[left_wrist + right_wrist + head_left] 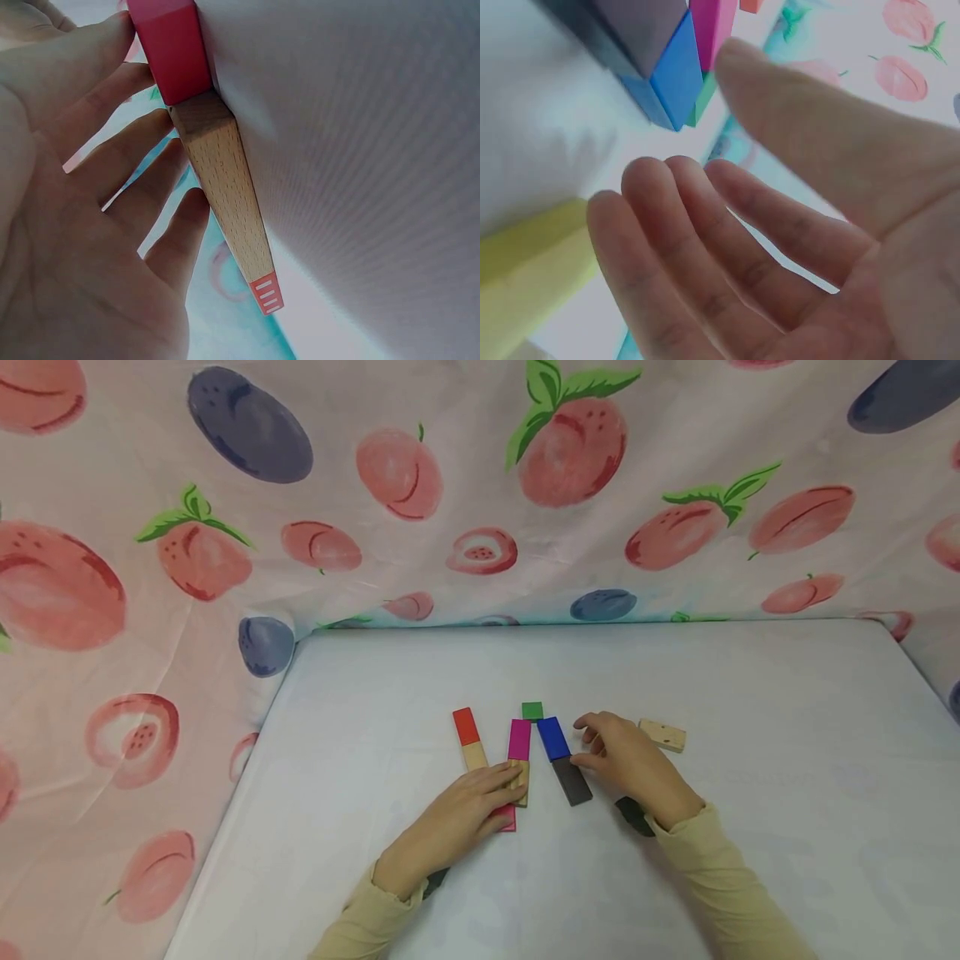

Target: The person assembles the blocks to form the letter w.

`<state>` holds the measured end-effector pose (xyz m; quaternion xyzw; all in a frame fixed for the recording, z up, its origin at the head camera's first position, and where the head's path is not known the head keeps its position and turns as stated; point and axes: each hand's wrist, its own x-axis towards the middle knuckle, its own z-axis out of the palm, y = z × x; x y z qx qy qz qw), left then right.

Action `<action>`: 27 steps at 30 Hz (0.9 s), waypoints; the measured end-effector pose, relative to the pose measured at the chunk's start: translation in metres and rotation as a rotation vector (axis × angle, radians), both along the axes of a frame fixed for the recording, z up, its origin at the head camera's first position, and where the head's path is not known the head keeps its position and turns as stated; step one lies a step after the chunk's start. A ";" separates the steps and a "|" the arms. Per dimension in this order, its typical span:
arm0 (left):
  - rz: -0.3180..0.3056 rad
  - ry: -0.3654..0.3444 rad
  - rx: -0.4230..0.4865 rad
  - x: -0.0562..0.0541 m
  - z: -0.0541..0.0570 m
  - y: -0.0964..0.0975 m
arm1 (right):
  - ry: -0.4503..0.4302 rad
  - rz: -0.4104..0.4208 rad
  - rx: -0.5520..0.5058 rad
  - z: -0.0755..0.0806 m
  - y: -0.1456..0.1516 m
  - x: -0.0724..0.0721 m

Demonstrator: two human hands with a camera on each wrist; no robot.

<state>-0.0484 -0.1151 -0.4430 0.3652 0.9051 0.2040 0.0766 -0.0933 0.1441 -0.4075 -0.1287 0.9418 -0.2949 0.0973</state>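
A pale pink cloth point(472, 410) printed with peaches, plum-blue fruits and green leaves stands behind and to the sides of a smooth white tabletop point(787, 827).

On that surface, the left hand point(457, 812) lies palm down, its fingers extended and loosely spread, with the fingertips over a plain wooden block point(523, 765) and a pink block point(509, 811). The left wrist view shows its thumb against the pink block's side; it grips nothing. The right hand point(626, 758) is raised with fingers gently bent and thumb apart, holding nothing, just beside a blue block point(554, 739). Both forearms come in from the near edge in cream sleeves point(720, 877), with something dark at each wrist.

Directly beyond the wooden block, end to end with it, is a magenta block point(520, 739). To its right, the blue block meets a dark grey block point(572, 781), forming a slanted row. Left of the magenta one, a red block point(466, 726) meets a light wooden block point(474, 756). A small green block point(532, 710) sits at the far end, between the magenta and blue ones. Beyond the right hand's outer side lies a speckled wooden block point(663, 735), apart from the rows.
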 end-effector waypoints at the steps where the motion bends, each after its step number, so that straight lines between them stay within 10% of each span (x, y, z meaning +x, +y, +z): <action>1: -0.001 0.002 0.001 0.000 0.000 0.000 | 0.006 0.000 -0.002 0.001 0.002 0.000; 27: -0.010 -0.004 0.017 0.000 0.000 0.000 | 0.091 -0.003 0.021 0.011 0.031 0.007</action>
